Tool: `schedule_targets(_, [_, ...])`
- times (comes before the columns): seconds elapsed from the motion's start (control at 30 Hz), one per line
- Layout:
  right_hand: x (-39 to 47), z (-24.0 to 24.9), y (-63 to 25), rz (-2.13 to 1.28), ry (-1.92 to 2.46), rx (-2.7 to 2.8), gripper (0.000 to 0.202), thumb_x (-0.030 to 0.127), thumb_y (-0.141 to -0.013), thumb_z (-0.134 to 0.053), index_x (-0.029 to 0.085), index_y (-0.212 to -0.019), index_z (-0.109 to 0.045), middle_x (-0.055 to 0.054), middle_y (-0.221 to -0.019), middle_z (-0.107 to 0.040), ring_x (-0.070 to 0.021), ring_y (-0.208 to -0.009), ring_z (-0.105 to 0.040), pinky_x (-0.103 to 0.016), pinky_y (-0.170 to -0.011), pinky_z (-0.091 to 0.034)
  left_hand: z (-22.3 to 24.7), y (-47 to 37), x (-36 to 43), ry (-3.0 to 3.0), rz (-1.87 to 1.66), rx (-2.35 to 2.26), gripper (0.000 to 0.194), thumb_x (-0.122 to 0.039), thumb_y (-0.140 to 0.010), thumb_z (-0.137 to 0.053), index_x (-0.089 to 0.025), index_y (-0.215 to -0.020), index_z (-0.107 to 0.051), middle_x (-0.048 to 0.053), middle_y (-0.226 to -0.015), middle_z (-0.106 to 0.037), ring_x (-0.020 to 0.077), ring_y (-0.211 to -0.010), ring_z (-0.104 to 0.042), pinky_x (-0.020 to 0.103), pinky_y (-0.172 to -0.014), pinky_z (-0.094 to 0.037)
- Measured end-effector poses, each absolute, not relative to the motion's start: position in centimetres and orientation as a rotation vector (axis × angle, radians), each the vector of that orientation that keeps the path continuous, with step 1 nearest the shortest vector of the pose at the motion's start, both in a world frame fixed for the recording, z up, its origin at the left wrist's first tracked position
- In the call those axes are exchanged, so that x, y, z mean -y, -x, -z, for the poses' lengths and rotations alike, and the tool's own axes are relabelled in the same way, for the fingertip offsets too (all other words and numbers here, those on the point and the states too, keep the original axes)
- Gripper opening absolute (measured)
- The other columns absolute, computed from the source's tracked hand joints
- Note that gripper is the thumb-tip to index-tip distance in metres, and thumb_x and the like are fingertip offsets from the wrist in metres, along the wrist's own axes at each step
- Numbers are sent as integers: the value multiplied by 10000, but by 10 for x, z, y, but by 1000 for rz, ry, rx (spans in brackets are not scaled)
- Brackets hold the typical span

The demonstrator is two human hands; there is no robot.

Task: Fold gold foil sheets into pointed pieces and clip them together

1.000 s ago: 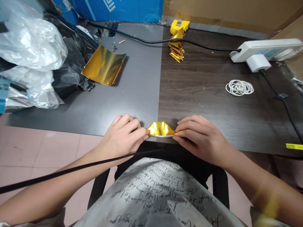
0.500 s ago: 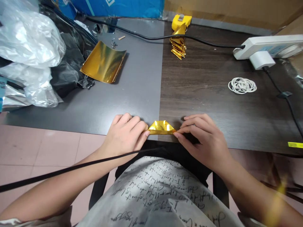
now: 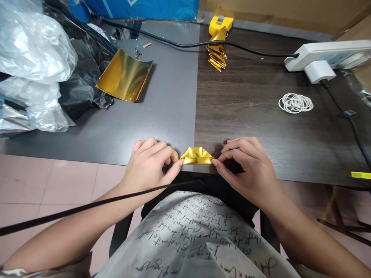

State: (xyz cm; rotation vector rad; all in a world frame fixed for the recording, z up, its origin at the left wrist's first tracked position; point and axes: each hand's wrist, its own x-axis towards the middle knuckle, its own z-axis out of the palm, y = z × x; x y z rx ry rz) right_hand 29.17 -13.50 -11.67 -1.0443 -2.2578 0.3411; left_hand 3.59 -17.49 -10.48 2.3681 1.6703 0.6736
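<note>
A small piece of folded gold foil paper [image 3: 197, 156], shaped like a trapezoid with a band along its near side, is at the table's front edge. My left hand [image 3: 153, 161] pinches its left corner between thumb and forefinger, the other fingers curled. At the right corner, the thumb and forefinger of my right hand [image 3: 246, 166] grip the paper in the same way, with the remaining fingers loosely bent. Farther back on the left lies a slightly curled stack of gold foil sheets [image 3: 126, 75].
Folded gold pieces [image 3: 217, 56] lie by a yellow tape measure [image 3: 220, 26] at the back. A black cable [image 3: 179, 45] runs to a white power strip [image 3: 333, 54]. White rubber bands [image 3: 295, 103] lie at right; plastic bags [image 3: 37, 50] crowd the left.
The near band of the folded paper now lies flatter and looks wider. My left forefinger has lifted into a more bent pose. The view has shifted slightly.
</note>
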Motion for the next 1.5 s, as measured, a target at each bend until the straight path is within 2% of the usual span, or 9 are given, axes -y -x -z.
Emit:
schedule_targets(0.23, [136,118,-291,-311,1054,2262,98,202,-887,-708,207,-841,-622,-65,-907,-677,-269,-949,-626,-474,-820,-500,103,-38,174,-2357,-659,-1715,182,-299,-891,-653,-199,-750,-598,-29,-660,-588,167,-696,-478,359,-736,-284])
schedule_targets(0.47, [138,119,-292,-238,972,2280,107,135,-903,-692,227,-931,-645,-63,-936,-691,-265,-976,-634,-489,-862,-528,106,-35,177,-2409,-655,-1592,74,-239,-990,-591,-233,-993,-664,-3,-880,-639,175,-819,-509,362,-792,-312])
schedule_targets(0.8, [136,114,-296,-50,774,2412,107,75,-873,-716,160,-902,-659,-65,-886,-710,-255,-945,-658,-443,-828,-588,112,-25,175,-2674,-735,-1424,159,-220,-978,-640,-188,-833,-587,12,-852,-630,175,-804,-485,353,-739,-326])
schedule_targets(0.9, [133,112,-300,-76,703,2496,113,187,-883,-748,133,-943,-669,-95,-935,-708,-285,-995,-653,-436,-802,-587,113,-20,174,-2746,-708,-1328,201,-367,-994,-632,-188,-908,-607,35,-897,-643,193,-831,-503,359,-736,-351])
schedule_targets(0.97, [132,112,-303,-67,655,2560,253,324,-899,-756,115,-1016,-674,-114,-983,-709,-308,-1043,-645,-447,-812,-580,115,-18,173,-2821,-717,-1264,229,-416,-988,-636,-188,-970,-619,40,-914,-664,199,-844,-520,359,-736,-376])
schedule_targets(1.03, [131,113,-306,-25,605,2594,282,362,-909,-748,122,-1037,-674,-104,-1000,-714,-299,-1054,-641,-431,-817,-569,117,-17,174,-2900,-764,-1222,159,-334,-970,-675,-191,-945,-611,23,-892,-686,191,-838,-536,349,-739,-400])
schedule_targets(1.17, [134,114,-307,-15,489,2576,110,107,-872,-747,146,-917,-655,-53,-936,-728,-246,-978,-648,-380,-785,-540,119,-18,178,-2919,-862,-1137,167,-118,-918,-697,-189,-844,-565,-20,-838,-697,156,-795,-551,321,-721,-412])
schedule_targets(1.37, [119,101,-300,-241,518,2486,85,124,-931,-676,168,-886,-619,-52,-883,-702,-196,-895,-657,-327,-719,-535,102,-17,165,-2657,-925,-1153,66,-211,-966,-657,-185,-922,-614,24,-876,-654,156,-814,-577,310,-747,-459])
schedule_targets(1.5, [86,90,-292,-151,542,2509,68,149,-979,-608,180,-919,-600,-29,-872,-701,-161,-808,-637,-300,-724,-532,82,-17,134,-2485,-959,-1124,90,-162,-982,-584,-148,-897,-610,62,-1025,-678,134,-938,-641,264,-862,-504])
